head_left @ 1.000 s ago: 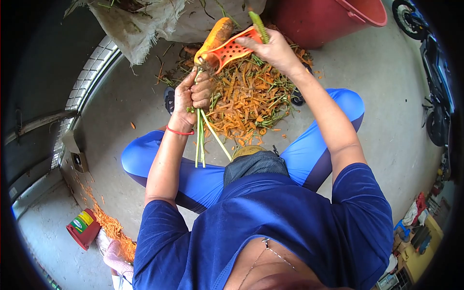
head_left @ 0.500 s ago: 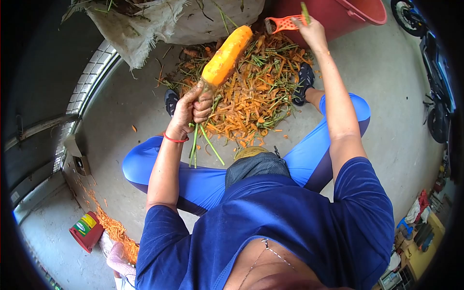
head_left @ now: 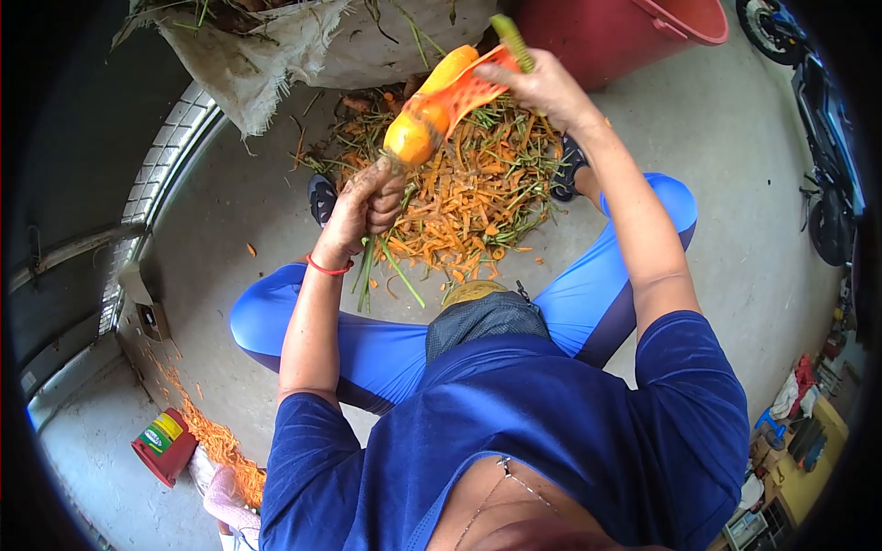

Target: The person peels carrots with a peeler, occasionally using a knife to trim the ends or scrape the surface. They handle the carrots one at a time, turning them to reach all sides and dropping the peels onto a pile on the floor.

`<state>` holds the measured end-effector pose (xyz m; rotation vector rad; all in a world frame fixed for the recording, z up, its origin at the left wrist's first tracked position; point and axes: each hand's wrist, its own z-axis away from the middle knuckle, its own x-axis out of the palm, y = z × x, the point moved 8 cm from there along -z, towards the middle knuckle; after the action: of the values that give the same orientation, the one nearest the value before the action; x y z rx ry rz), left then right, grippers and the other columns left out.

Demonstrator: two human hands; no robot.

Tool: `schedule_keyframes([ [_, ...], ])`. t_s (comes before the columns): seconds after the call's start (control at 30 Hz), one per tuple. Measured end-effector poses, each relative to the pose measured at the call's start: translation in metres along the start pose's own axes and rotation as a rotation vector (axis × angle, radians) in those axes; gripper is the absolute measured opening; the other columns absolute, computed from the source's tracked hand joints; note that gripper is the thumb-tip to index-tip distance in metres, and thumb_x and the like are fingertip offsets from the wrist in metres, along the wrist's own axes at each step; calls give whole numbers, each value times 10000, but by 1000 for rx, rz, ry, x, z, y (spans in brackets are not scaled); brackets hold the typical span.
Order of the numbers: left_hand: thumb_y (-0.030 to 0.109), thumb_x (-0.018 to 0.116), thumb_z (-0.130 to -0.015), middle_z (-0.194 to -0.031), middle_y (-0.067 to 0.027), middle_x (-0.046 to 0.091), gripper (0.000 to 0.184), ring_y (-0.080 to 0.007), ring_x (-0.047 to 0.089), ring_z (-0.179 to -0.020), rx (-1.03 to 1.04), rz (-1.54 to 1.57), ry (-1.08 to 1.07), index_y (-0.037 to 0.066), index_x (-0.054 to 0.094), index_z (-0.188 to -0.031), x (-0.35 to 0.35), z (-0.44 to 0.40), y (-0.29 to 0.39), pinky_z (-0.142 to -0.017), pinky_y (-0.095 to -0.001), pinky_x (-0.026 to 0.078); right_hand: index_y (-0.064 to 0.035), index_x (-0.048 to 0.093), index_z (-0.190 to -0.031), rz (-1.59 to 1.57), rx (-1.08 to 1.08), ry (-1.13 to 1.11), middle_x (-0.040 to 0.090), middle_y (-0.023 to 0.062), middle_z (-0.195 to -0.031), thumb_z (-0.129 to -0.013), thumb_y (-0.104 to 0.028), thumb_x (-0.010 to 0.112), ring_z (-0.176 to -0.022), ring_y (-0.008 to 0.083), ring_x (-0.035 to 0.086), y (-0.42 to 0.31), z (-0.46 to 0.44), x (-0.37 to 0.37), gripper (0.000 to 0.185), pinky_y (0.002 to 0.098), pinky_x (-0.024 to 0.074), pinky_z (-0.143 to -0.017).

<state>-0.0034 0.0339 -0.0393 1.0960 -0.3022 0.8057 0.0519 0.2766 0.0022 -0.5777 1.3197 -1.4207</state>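
Note:
My left hand (head_left: 370, 200) is closed round the stem end of a large carrot (head_left: 409, 140), with green stems (head_left: 401, 266) hanging out below the fist. The carrot points up and away, its skin bright orange where it shows. In my right hand (head_left: 542, 84) is an orange peeler (head_left: 474, 89) with holes in its body, and a green stick-like piece (head_left: 512, 42) juts up beside the fingers. The peeler lies over the carrot and hides part of it. Below them a heap of orange peelings and green stems (head_left: 469, 197) covers the floor between my feet.
A big red tub (head_left: 606, 41) stands beyond my right hand, and a whitish sack (head_left: 266, 55) lies at the top left. At the lower left are a small red bucket (head_left: 165, 447) and shredded orange matter (head_left: 220, 445). A motorcycle (head_left: 822, 156) is at the right edge.
The peeler went out toward the red tub, away from the carrot, and has come back onto it. The carrot has more bare orange surface showing than a second ago.

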Motion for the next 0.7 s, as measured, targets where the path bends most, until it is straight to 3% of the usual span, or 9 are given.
schedule_keyframes([
  [0.13, 370, 454, -950, -571, 93, 268, 302, -8, 182, -433, -28, 17, 30, 135, 399, -768, -6, 6, -3, -373, -196, 116, -108, 585, -776, -92, -22, 299, 358, -109, -541, -792, -396, 727, -430, 6, 277, 52, -31, -77, 322, 184, 216, -397],
  [0.23, 359, 443, -956, -561, 90, 273, 314, -10, 184, -417, -61, 132, -15, 142, 382, -737, -14, 0, -12, -353, -188, 126, -119, 574, -770, 94, -25, 606, 337, -113, -539, -786, -386, 735, -435, 6, 290, 88, -37, -122, 312, 178, 228, -404],
  [0.33, 345, 447, -955, -553, 85, 271, 311, -17, 176, -402, -70, 352, -114, 132, 372, -741, -11, -3, -10, -325, -180, 137, -35, 560, -1096, -767, -87, 255, 583, 8, -941, -861, -265, 662, -565, 33, 407, 75, -36, -87, 344, 147, 303, -402],
  [0.37, 366, 426, -959, -544, 76, 262, 319, -26, 186, -395, -64, 434, -197, 127, 375, -753, -9, -6, -11, -316, -181, 142, -11, 482, -1233, -947, -68, 308, 540, 85, -1207, -895, -240, 606, -624, 35, 462, 51, -20, -66, 426, 122, 336, -407],
  [0.4, 360, 430, -959, -545, 73, 266, 319, -24, 186, -394, -108, 548, -257, 127, 372, -750, -2, -6, -13, -312, -179, 140, -17, 488, -1233, -1062, -225, -217, 525, 123, -1253, -910, -267, 581, -631, 36, 492, -2, -12, -32, 419, 115, 329, -415],
  [0.43, 355, 435, -958, -546, 70, 269, 319, -23, 186, -394, -150, 658, -319, 126, 368, -747, 6, -8, -13, -308, -176, 139, -50, 556, -1075, -1070, -170, -238, 544, 55, -994, -878, -311, 627, -592, 33, 487, -2, -14, -20, 334, 140, 329, -419],
  [0.5, 347, 448, -957, -547, 62, 282, 321, -18, 185, -396, -211, 787, -413, 122, 359, -745, 18, -11, -12, -298, -170, 133, -80, 611, -956, -1041, -118, -304, 574, 1, -783, -860, -312, 658, -565, 31, 495, 7, -16, -3, 255, 144, 320, -414],
  [0.6, 367, 448, -958, -544, 71, 277, 331, -16, 176, -390, -233, 820, -530, 116, 366, -758, 32, -14, -5, -294, -171, 134, -57, 608, -1028, -960, -168, -268, 586, 0, -843, -865, -255, 660, -615, 21, 515, 11, -24, 6, 262, 135, 317, -410],
  [0.7, 372, 461, -953, -562, 84, 284, 328, -16, 205, -392, -166, 456, -356, 92, 409, -791, 21, -27, 0, -301, -168, 142, -37, 631, -1048, -984, -144, -202, 598, -11, -843, -852, -227, 678, -634, 10, 523, 13, -30, 6, 277, 133, 337, -422],
])
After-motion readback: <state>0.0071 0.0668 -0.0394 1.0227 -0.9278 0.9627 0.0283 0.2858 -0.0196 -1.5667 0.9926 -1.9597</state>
